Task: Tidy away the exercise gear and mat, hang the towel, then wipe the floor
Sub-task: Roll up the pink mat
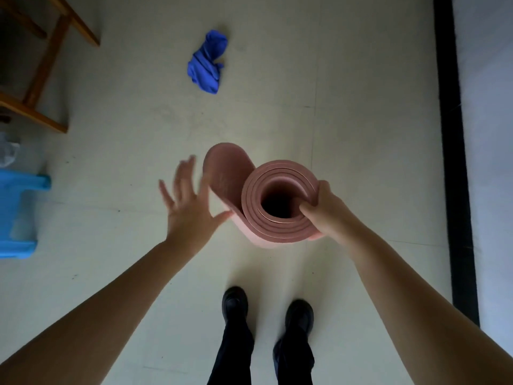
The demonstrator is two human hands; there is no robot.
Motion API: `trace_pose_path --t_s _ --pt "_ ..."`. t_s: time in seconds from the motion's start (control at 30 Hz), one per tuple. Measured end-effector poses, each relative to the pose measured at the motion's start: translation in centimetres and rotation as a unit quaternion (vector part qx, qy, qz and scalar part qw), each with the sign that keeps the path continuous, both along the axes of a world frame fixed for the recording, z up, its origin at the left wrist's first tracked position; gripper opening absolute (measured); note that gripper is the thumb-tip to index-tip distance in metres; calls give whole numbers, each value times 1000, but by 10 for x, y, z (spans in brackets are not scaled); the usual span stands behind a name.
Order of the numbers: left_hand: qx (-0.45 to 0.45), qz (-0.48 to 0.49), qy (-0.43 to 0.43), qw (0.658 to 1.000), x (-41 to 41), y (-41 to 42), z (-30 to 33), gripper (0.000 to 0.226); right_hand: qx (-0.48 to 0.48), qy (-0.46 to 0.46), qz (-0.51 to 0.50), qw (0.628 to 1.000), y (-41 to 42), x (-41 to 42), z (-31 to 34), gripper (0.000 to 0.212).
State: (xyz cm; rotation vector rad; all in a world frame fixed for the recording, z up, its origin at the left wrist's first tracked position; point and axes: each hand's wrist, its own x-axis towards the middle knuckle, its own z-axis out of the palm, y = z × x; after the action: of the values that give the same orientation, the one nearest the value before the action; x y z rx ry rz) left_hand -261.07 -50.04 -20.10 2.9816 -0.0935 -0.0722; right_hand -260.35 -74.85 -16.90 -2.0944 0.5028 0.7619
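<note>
A pink exercise mat (266, 218), rolled up, stands on end in front of me, and I look down into its hollow core. Its outer flap (227, 168) curls loose on the left side. My right hand (324, 212) grips the roll's right rim, with the thumb inside the core and the fingers round the outside. My left hand (188, 204) is spread flat, blurred, just left of the loose flap, the thumb touching the mat's lower left edge. A crumpled blue towel (207, 61) lies on the pale floor farther ahead.
Wooden furniture legs (47, 62) stand at the upper left. A blue plastic stool (16, 215) sits at the left edge, with a clear plastic object (8, 151) above it. A black strip (455, 162) runs along the right wall. My dark shoes (266, 309) stand below the mat.
</note>
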Motion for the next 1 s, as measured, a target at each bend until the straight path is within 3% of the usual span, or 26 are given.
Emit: trace_pose_path --t_s 0.03,0.07,0.13,0.17,0.2,0.23,0.27,0.3,0.43,0.5,0.57,0.7,0.87,1.0 --pt "-102 116 77 985 3 -3 2 110 -1 1 5 1000 1 -2 -1 40" --pt "-236 202 163 936 6 -9 2 104 -2 -1 12 1000 3 -3 -2 40" --pt "-478 261 319 776 6 -26 0 77 -5 -4 18 1000 5 -7 -4 41" --pt "-555 276 360 697 5 -35 1 62 -9 -5 22 1000 3 -8 -5 43" --pt "-600 296 374 642 4 -43 3 53 -14 -5 24 1000 0 -9 -5 44" --pt "-618 316 373 616 6 -48 7 50 -15 -4 23 1000 -3 -9 -4 45" --pt "-610 328 363 624 8 -52 11 53 -13 -1 22 1000 -6 -11 -5 46" --pt "-581 319 353 660 9 -55 13 55 -8 -1 22 1000 -8 -13 -5 46" --pt "-392 123 353 841 17 -70 22 85 1 10 16 1000 1 -29 -4 56" --pt "-285 62 375 880 18 -75 22 86 23 42 -30 998 7 -35 -2 64" --pt "-254 70 381 886 16 -75 26 75 22 66 -53 996 7 -38 1 64" --pt "-287 120 360 880 -12 -80 45 64 5 54 -55 997 2 -49 21 51" --pt "-369 221 311 848 -49 -97 106 56 5 39 -100 994 -15 -79 79 48" --pt "-395 196 319 838 -84 -114 151 48 -14 47 -107 993 -32 -119 129 45"
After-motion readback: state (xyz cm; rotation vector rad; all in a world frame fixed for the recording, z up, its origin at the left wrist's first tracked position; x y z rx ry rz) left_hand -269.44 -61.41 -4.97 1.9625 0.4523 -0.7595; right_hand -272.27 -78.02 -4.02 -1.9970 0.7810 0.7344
